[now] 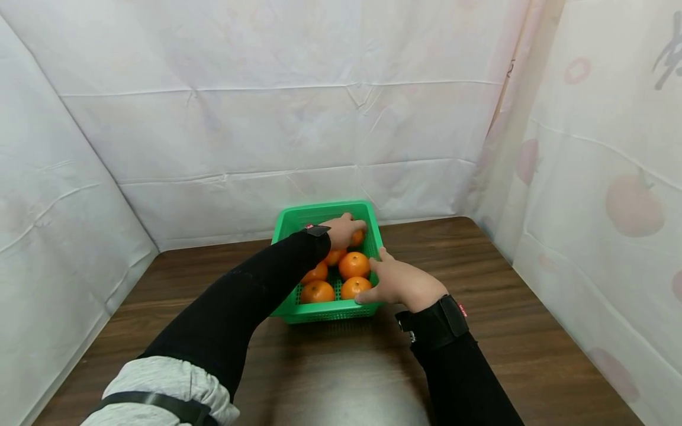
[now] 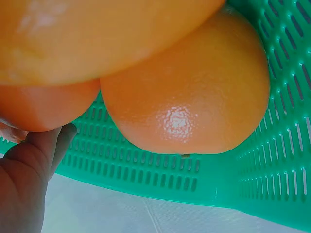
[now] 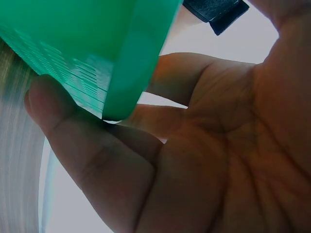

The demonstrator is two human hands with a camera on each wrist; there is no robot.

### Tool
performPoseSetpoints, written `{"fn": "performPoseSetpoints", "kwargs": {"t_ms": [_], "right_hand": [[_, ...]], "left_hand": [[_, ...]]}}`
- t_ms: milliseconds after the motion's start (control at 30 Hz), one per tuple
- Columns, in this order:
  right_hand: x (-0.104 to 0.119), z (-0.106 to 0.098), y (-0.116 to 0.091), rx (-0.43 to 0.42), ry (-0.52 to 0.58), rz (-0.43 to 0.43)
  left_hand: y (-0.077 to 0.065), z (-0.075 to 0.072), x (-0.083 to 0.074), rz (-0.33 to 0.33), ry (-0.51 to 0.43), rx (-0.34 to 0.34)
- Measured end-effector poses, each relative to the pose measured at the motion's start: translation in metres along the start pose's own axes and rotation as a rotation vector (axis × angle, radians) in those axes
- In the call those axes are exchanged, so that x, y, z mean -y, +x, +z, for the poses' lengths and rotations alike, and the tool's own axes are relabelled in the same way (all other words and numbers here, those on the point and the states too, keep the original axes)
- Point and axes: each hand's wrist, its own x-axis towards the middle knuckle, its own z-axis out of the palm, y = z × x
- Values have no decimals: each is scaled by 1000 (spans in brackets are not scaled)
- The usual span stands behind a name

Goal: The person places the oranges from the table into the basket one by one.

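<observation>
A green plastic basket (image 1: 326, 315) with slotted walls stands on the table and holds several oranges (image 1: 354, 265). My left hand (image 1: 343, 229) reaches into its far right part, fingers curled at an orange (image 1: 357, 238) there. In the left wrist view, the fingers (image 2: 41, 150) touch the underside of an orange (image 2: 46, 108), with another orange (image 2: 189, 92) beside it against the slotted wall. My right hand (image 1: 405, 281) grips the basket at its near right corner. In the right wrist view, the basket's rim (image 3: 141, 58) passes between the fingers of that hand.
The basket sits near the back edge of the brown wooden table (image 1: 341, 378). White sheeting (image 1: 266, 130) hangs close behind it, and more hangs at left and on the right (image 1: 597, 225). My left forearm (image 1: 240, 302) crosses over the near left of the basket.
</observation>
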Motion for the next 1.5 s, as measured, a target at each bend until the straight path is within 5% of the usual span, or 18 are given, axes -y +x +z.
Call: {"fn": "performPoseSetpoints", "kwargs": {"t_ms": [433,767,1267,1500], "right_hand": [[6,2,3,18,5,-13],[3,1,3,23,15,-15],[-19,-5,0,28,6,-20],[-31,-9,3,53,-6,-2]], "left_hand": [[-1,7,12,-62,49,18],[-8,0,13,2,137,28],[-22,-14,17,-32,-16,38],[-27,-23,12,-6,59,13]]}}
